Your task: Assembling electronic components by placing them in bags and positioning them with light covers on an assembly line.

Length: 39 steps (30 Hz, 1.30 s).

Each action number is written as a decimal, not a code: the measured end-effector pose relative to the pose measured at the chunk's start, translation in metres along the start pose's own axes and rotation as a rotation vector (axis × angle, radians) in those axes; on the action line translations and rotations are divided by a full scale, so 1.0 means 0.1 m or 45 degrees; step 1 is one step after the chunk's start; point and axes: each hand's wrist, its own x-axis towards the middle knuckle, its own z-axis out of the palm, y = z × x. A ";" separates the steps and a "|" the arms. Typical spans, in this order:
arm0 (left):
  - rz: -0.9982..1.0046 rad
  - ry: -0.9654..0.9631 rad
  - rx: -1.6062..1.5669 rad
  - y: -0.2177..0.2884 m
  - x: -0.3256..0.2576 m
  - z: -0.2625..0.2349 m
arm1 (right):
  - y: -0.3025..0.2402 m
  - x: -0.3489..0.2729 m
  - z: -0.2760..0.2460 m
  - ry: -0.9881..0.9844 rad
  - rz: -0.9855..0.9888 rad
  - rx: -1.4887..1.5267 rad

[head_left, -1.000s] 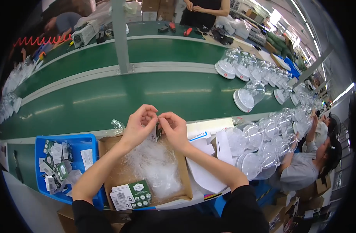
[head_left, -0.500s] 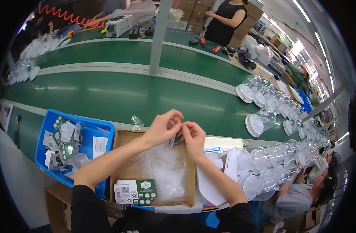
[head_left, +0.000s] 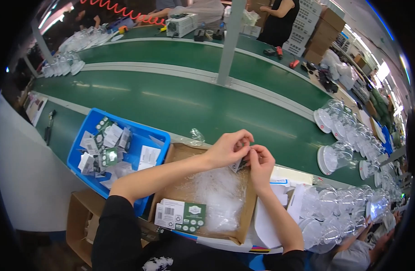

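My left hand (head_left: 230, 149) and my right hand (head_left: 261, 168) meet over the far right part of a shallow cardboard tray (head_left: 182, 155). Their fingers are pinched close together around a small green-and-white printed card (head_left: 237, 165), mostly hidden by the hands. Whether a thin strand is also between the fingertips is too small to make out. Beneath them in the tray lies a heap of clear plastic pieces (head_left: 223, 198). A stack of flat green-and-white cards (head_left: 180, 215) rests at the tray's near left corner.
Left of the tray, a blue bin (head_left: 137, 143) holds several folded cards. Clear domes with white bases (head_left: 336, 158) line the right side. A metal post (head_left: 226, 54) rises from the green bench (head_left: 171, 97). People are at the far side and lower right.
The whole view has shifted, so the bench, tray and hands appear farther right and lower. Both hands keep nearly the same pinched pose over the tray.
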 end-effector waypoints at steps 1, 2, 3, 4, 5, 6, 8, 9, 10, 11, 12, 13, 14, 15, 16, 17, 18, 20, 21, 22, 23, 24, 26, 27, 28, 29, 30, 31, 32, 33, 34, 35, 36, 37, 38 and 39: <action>0.000 -0.002 -0.007 -0.01 0.00 0.00 | -0.01 0.00 0.00 0.006 0.001 -0.004; 0.001 -0.003 -0.014 -0.01 0.00 0.00 | -0.01 0.00 0.00 -0.003 -0.001 0.001; 0.001 0.000 -0.017 -0.02 -0.01 0.00 | 0.00 0.00 0.01 -0.013 -0.003 0.006; 0.013 0.001 0.005 -0.02 0.00 0.00 | -0.01 0.01 0.01 -0.012 -0.001 0.011; 0.025 0.002 0.026 -0.02 0.01 0.01 | -0.02 0.00 0.01 -0.013 -0.002 0.009; 0.019 0.010 0.050 -0.01 0.01 0.01 | -0.02 0.00 0.01 -0.014 -0.003 0.007; 0.018 0.008 0.066 -0.01 0.01 0.00 | -0.03 0.01 0.00 -0.037 0.007 0.018; 0.027 -0.001 0.066 0.00 0.01 0.00 | -0.03 0.01 -0.01 -0.040 0.021 0.019; 0.024 0.005 0.061 0.00 0.01 0.00 | -0.03 0.01 -0.01 -0.039 0.037 0.018; 0.017 0.007 0.072 0.00 0.01 -0.01 | -0.03 0.02 0.00 -0.041 0.026 0.021; 0.028 0.004 0.111 0.01 0.01 -0.03 | -0.04 0.02 0.02 -0.045 0.028 0.034; 0.040 -0.005 0.145 0.01 0.01 -0.03 | -0.04 0.01 0.03 -0.045 0.016 0.027; 0.035 -0.013 0.152 0.02 0.00 -0.03 | -0.04 0.01 0.03 -0.043 0.003 0.021; 0.006 -0.028 0.159 0.03 -0.01 -0.04 | -0.04 0.00 0.03 -0.036 0.005 0.033; -0.020 -0.053 0.165 0.03 0.00 -0.05 | -0.03 0.00 0.03 -0.048 0.001 0.030; -0.023 -0.078 0.174 0.03 0.00 -0.04 | -0.03 0.00 0.03 -0.057 -0.004 0.030; -0.017 -0.044 0.178 0.01 -0.01 -0.03 | -0.03 0.00 0.04 -0.032 -0.006 0.046; 0.005 0.007 0.282 -0.06 0.02 0.03 | -0.01 -0.02 0.01 -0.045 0.012 0.116; 0.026 0.027 0.383 -0.10 0.03 0.02 | 0.01 -0.02 -0.01 -0.058 -0.013 0.087; 0.099 0.072 0.456 -0.16 0.03 0.01 | 0.00 -0.02 -0.01 -0.059 -0.007 0.083; 0.151 0.119 0.519 -0.14 0.05 -0.01 | 0.01 -0.03 -0.01 -0.038 0.005 0.075; 0.061 0.137 0.468 -0.03 0.05 -0.03 | 0.02 -0.02 -0.01 -0.048 -0.022 0.051; 0.128 0.181 0.328 0.35 0.05 0.00 | 0.07 0.03 0.02 -0.032 -0.120 -0.020; 0.169 0.106 0.173 0.53 0.03 0.04 | 0.07 0.03 0.04 -0.059 -0.077 0.062; 0.200 0.042 0.015 0.74 -0.01 0.09 | 0.04 0.03 0.04 -0.075 -0.057 0.042; 0.041 -0.099 -0.084 0.95 -0.08 0.19 | 0.04 0.02 -0.01 -0.074 -0.095 0.007; -0.112 -0.204 -0.144 1.26 -0.16 0.23 | -0.04 0.01 -0.02 -0.098 -0.113 0.059; 0.032 -0.486 -0.220 1.53 -0.21 0.25 | -0.08 0.00 -0.01 -0.142 -0.131 0.110; 0.175 -0.754 -0.297 1.73 -0.25 0.30 | -0.06 0.01 0.03 -0.134 -0.035 0.002; 0.203 -0.928 -0.558 1.78 -0.25 0.46 | -0.04 -0.03 -0.11 -0.095 -0.087 -0.035; 0.234 -1.044 -0.739 1.96 -0.32 0.55 | -0.08 -0.01 -0.03 -0.136 -0.101 -0.011; 0.181 -1.052 -0.861 2.11 -0.35 0.63 | -0.06 -0.01 -0.03 -0.131 -0.139 -0.018; 0.037 -1.067 -1.157 2.27 -0.22 0.78 | -0.01 -0.02 -0.05 -0.111 -0.166 -0.027; 0.277 -1.351 -1.057 2.28 0.01 0.80 | -0.04 -0.02 -0.03 -0.124 -0.163 -0.041; 0.512 -1.633 -0.948 2.28 0.17 0.80 | -0.05 -0.02 -0.03 -0.128 -0.152 -0.056; 0.493 -1.620 -0.946 2.35 0.17 0.80 | -0.03 0.00 0.00 -0.112 -0.230 -0.037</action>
